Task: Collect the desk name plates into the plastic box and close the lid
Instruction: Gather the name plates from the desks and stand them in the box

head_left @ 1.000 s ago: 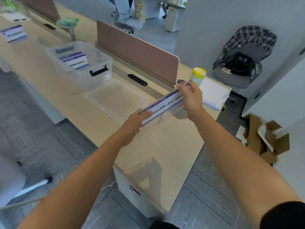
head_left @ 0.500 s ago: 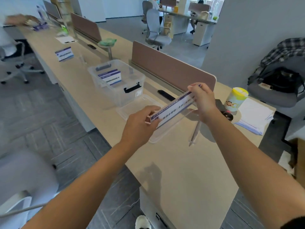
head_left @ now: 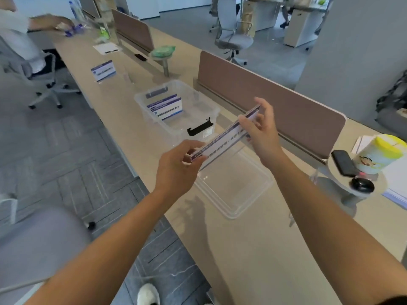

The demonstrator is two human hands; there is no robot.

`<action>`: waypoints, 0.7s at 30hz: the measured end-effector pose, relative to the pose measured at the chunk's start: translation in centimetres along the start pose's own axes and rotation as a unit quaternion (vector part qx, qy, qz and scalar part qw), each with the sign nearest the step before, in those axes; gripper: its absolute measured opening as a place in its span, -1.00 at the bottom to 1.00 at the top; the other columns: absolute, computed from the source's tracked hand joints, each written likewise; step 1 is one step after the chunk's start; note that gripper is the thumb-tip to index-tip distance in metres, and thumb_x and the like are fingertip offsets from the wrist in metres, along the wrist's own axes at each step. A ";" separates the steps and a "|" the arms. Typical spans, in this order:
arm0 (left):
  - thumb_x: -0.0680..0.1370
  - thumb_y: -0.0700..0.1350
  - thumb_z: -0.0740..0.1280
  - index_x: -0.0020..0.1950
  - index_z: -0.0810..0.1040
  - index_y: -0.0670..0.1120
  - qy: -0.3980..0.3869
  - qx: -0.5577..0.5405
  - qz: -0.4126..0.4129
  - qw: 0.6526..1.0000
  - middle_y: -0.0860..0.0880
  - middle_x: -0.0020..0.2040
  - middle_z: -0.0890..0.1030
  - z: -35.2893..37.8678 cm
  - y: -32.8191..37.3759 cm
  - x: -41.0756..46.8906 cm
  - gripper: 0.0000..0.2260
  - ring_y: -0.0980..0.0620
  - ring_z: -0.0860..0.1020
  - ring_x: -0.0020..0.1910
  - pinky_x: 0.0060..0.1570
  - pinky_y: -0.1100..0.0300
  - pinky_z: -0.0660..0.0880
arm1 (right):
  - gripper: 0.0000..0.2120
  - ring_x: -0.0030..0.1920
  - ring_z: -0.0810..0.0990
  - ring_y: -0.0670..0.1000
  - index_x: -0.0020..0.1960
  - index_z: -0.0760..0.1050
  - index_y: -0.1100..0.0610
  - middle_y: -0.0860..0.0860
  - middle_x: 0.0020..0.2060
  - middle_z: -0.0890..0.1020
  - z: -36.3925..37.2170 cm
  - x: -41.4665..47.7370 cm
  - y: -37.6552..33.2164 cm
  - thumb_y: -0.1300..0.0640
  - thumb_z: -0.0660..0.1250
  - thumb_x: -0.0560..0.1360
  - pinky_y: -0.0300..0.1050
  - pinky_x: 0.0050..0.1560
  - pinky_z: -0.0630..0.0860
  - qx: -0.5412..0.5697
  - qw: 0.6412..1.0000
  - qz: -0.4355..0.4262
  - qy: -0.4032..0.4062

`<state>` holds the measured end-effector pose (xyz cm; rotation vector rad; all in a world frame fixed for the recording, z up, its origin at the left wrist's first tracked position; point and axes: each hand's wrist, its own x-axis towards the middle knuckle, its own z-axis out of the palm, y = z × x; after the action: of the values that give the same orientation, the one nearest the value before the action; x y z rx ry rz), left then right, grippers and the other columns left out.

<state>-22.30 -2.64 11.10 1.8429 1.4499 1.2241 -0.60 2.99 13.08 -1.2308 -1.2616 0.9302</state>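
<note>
Two hands holding a long white-and-purple desk name plate (head_left: pixel 222 140) above the beige worktop (head_left: pixel 253 243).
Left hand (head_left: pixel 176 167) and right hand (head_left: pixel 262 130) are pinching its ends, near the clear plastic box (head_left: pixel 211 111).

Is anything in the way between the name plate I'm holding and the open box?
Nothing visible blocks it. The name plate, held by the left hand and right hand, hangs over the lid lying flat on the desk. The box beyond is open, with plates at its far end.
</note>
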 end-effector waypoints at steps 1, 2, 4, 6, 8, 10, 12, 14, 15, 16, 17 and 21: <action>0.49 -0.09 0.48 -0.06 0.47 0.40 0.003 -0.004 0.000 1.000 0.28 -0.22 0.57 -0.6 -0.8 0.7 -0.64 0.13 0.56 -0.28 -0.23 0.12 0.61 | -0.47 0.20 0.60 0.06 0.41 0.24 -0.21 0.09 0.30 0.45 1.0 0.6 0.4 -0.02 0.39 0.54 -0.12 0.08 0.59 -0.014 1.000 -0.015 0.002; 0.49 -0.09 0.48 -0.07 0.46 0.42 0.005 -0.010 0.000 1.000 0.24 -0.21 0.57 -1.2 -1.7 1.6 -0.63 0.14 0.56 -0.30 -0.25 0.11 0.61 | -0.41 0.33 0.49 0.09 0.44 0.21 -0.23 -0.03 0.37 0.38 2.2 1.3 0.8 -0.07 0.41 0.52 0.00 0.23 0.55 -0.037 0.999 -0.029 0.005; 0.50 -0.07 0.47 -0.07 0.47 0.42 0.009 -0.019 0.000 1.000 0.17 -0.18 0.59 -2.5 -3.8 3.7 -0.64 0.12 0.57 -0.30 -0.23 0.06 0.62 | -0.33 0.46 0.31 0.05 0.49 0.17 -0.24 -0.24 0.41 0.26 4.6 2.9 1.0 -0.17 0.41 0.47 0.14 0.40 0.41 -0.099 0.994 -0.049 -0.005; 0.50 -0.06 0.46 -0.02 0.49 0.36 0.003 -0.029 -0.004 1.000 0.14 -0.18 0.59 -4.1 -5.6 5.7 -0.69 0.10 0.60 -0.26 -0.19 0.02 0.63 | -0.30 0.45 0.29 0.03 0.48 0.19 -0.24 -0.21 0.44 0.24 7.4 4.5 0.7 -0.27 0.40 0.42 0.17 0.40 0.40 -0.139 0.989 -0.047 -0.003; 0.51 -0.06 0.45 0.10 0.51 0.25 -0.014 -0.039 -0.013 0.999 0.18 -0.18 0.57 -5.8 -7.3 7.7 -0.73 0.10 0.61 -0.23 -0.14 0.03 0.63 | -0.34 0.42 0.33 0.04 0.44 0.25 -0.23 -0.10 0.44 0.27 10.3 6.1 0.0 -0.29 0.40 0.41 0.04 0.35 0.46 -0.163 0.985 -0.049 0.010; 0.53 -0.05 0.43 0.23 0.51 0.16 -0.026 -0.050 -0.013 0.998 0.17 -0.17 0.56 -7.8 -8.9 9.5 -0.70 0.07 0.62 -0.18 -0.09 0.04 0.64 | -0.40 0.35 0.37 -0.02 0.44 0.27 -0.14 -0.05 0.40 0.30 13.2 7.3 -0.6 -0.19 0.40 0.47 -0.38 0.16 0.46 -0.174 0.983 -0.058 0.029; 0.54 -0.05 0.42 0.29 0.51 0.10 -0.026 -0.060 0.002 0.998 0.14 -0.14 0.56 -9.5 -10.2 11.3 -0.67 0.04 0.62 -0.15 -0.07 0.05 0.63 | -0.46 0.25 0.38 -0.12 0.43 0.30 -0.05 -0.02 0.35 0.34 15.9 8.4 -1.4 -0.10 0.40 0.52 -0.57 -0.01 0.38 -0.186 0.978 -0.070 0.057; 0.54 -0.06 0.42 0.29 0.52 0.07 -0.026 -0.063 0.023 0.997 0.13 -0.12 0.55 -10.9 -11.3 13.0 -0.67 0.07 0.61 -0.17 -0.07 0.11 0.62 | -0.50 0.26 0.39 -0.07 0.37 0.34 -0.09 -0.01 0.31 0.38 17.8 9.8 -1.9 -0.17 0.38 0.50 -0.41 0.15 0.41 -0.183 0.977 -0.071 0.086; 0.54 -0.06 0.43 0.30 0.53 0.05 -0.032 -0.064 0.035 0.997 0.14 -0.13 0.54 -11.5 -11.7 13.7 -0.67 0.10 0.59 -0.20 -0.10 0.18 0.60 | -0.53 0.29 0.40 -0.01 0.32 0.36 -0.18 -0.03 0.28 0.40 18.6 10.6 -2.2 -0.25 0.36 0.47 -0.20 0.26 0.44 -0.179 0.976 -0.074 0.100; 0.53 -0.05 0.43 0.30 0.53 0.04 -0.042 -0.066 0.046 0.996 0.17 -0.15 0.53 -12.0 -12.1 14.5 -0.66 0.13 0.58 -0.23 -0.14 0.27 0.57 | -0.58 0.32 0.41 0.04 0.24 0.38 -0.28 -0.06 0.26 0.41 19.2 11.3 -2.4 -0.32 0.35 0.43 -0.01 0.32 0.45 -0.171 0.976 -0.074 0.111; 0.53 -0.04 0.43 0.30 0.53 0.04 -0.055 -0.071 0.056 0.994 0.21 -0.17 0.53 -12.4 -12.5 15.3 -0.66 0.17 0.57 -0.26 -0.18 0.35 0.53 | -0.63 0.33 0.43 0.07 0.16 0.39 -0.37 -0.10 0.23 0.41 19.7 12.1 -2.5 -0.38 0.34 0.40 0.12 0.33 0.44 -0.164 0.977 -0.071 0.120; 0.52 -0.06 0.44 0.31 0.50 0.04 -0.100 -0.098 0.072 0.988 0.10 -0.03 0.60 -12.9 -14.7 19.2 -0.63 0.15 0.59 -0.17 -0.08 0.25 0.59 | -0.63 0.28 0.51 0.16 0.10 0.42 -0.37 -0.06 0.27 0.44 20.6 15.7 -1.8 -0.41 0.38 0.35 0.23 0.26 0.50 -0.152 0.978 -0.054 0.135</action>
<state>-40.17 18.09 12.03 1.9000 1.0658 1.1651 -19.13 21.05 15.40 -1.4561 -1.2662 0.4823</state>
